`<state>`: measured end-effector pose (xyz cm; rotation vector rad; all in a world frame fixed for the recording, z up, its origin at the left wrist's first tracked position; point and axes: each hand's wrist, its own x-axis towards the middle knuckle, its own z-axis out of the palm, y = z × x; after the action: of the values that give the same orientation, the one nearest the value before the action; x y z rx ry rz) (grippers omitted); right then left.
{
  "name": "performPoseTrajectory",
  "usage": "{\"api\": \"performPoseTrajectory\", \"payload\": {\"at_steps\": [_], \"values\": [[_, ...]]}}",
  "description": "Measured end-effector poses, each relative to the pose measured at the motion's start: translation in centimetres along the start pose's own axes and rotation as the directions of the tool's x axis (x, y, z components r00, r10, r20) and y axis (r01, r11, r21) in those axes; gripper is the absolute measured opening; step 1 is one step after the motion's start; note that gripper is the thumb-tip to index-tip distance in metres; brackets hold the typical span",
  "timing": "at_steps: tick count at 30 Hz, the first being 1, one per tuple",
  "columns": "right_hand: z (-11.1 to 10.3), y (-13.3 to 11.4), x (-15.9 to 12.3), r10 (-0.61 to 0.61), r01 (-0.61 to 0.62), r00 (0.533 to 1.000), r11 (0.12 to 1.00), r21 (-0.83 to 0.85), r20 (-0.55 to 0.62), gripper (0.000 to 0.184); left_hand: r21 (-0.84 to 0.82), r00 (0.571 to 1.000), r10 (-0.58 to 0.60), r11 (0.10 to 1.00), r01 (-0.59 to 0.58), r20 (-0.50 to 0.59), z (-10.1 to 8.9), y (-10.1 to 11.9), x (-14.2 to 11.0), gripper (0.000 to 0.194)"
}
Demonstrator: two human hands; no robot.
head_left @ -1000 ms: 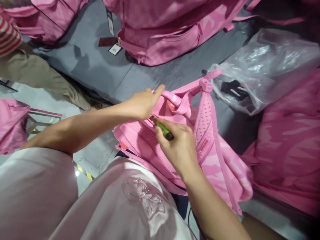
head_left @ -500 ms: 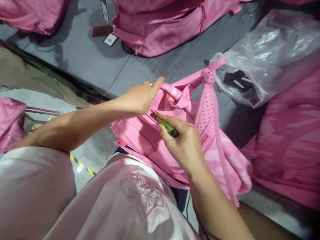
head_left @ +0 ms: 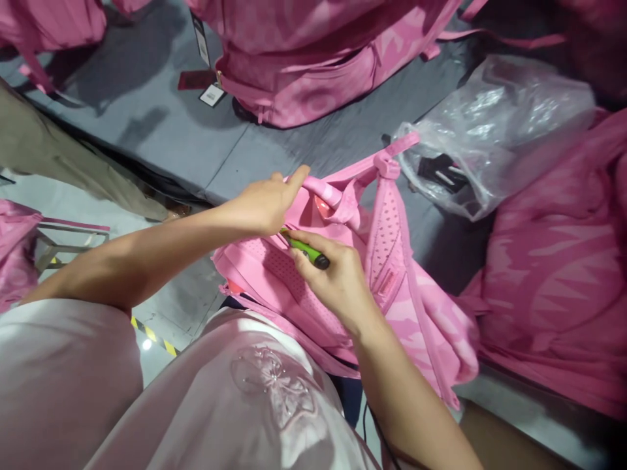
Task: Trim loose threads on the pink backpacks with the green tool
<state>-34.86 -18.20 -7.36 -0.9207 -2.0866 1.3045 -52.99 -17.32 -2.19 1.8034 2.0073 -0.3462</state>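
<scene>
A pink backpack (head_left: pixel 313 297) with perforated padding leans at the edge of the table in front of my body. My left hand (head_left: pixel 264 202) grips its upper part near the handle, index finger stretched out and the other fingers mostly hidden. My right hand (head_left: pixel 337 271) is closed around a small green tool with a black end (head_left: pixel 308 251). The tool's far tip meets the backpack fabric just below my left hand; its exact kind cannot be made out. Beside the handle, a glossy orange-red piece (head_left: pixel 322 206) shows on the backpack.
Another pink backpack (head_left: pixel 313 72) with hanging tags (head_left: pixel 211 95) lies across the grey table (head_left: pixel 161 140). A clear plastic bag (head_left: pixel 509 124) holding something black sits to the right, above a pink camouflage backpack (head_left: pixel 553 274). At left, a person's trouser leg (head_left: pixel 73 163) stands by the table.
The view has shifted slightly, so the backpack and both hands appear a little further left. The green tool's tip has moved closer under my left hand. Both grips stay the same.
</scene>
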Motion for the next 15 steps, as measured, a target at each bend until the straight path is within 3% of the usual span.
{"api": "performPoseTrajectory", "payload": {"at_steps": [2, 5, 9, 11, 15], "values": [[-0.2, 0.0, 0.0, 0.022, -0.022, 1.000, 1.000, 0.003, 0.020, 0.030, -0.001, 1.000, -0.001, 1.000, 0.001, -0.009, 0.1, -0.1, 0.1, 0.087], [-0.3, 0.1, -0.1, 0.010, -0.014, 0.999, 0.997, -0.082, -0.053, 0.030, 0.007, 1.000, 0.010, 1.000, -0.010, -0.022, 0.3, -0.2, 0.2, 0.087], [-0.3, -0.1, -0.2, 0.055, -0.053, 0.998, 0.991, -0.124, 0.013, 0.029, 0.013, 0.998, 0.033, 0.999, -0.032, -0.059, 0.4, -0.4, -0.1, 0.084], [-0.5, -0.7, -0.4, 0.073, -0.073, 0.997, 0.977, -0.202, -0.007, 0.028, 0.022, 0.996, 0.042, 0.999, -0.041, -0.072, 0.4, -0.6, -0.1, 0.083], [-2.8, -3.3, -1.8, -0.112, 0.106, 0.993, 0.978, -0.177, -0.026, 0.022, 0.018, 0.995, 0.064, 0.998, -0.063, -0.081, 0.6, -1.0, 0.1, 0.081]]}}
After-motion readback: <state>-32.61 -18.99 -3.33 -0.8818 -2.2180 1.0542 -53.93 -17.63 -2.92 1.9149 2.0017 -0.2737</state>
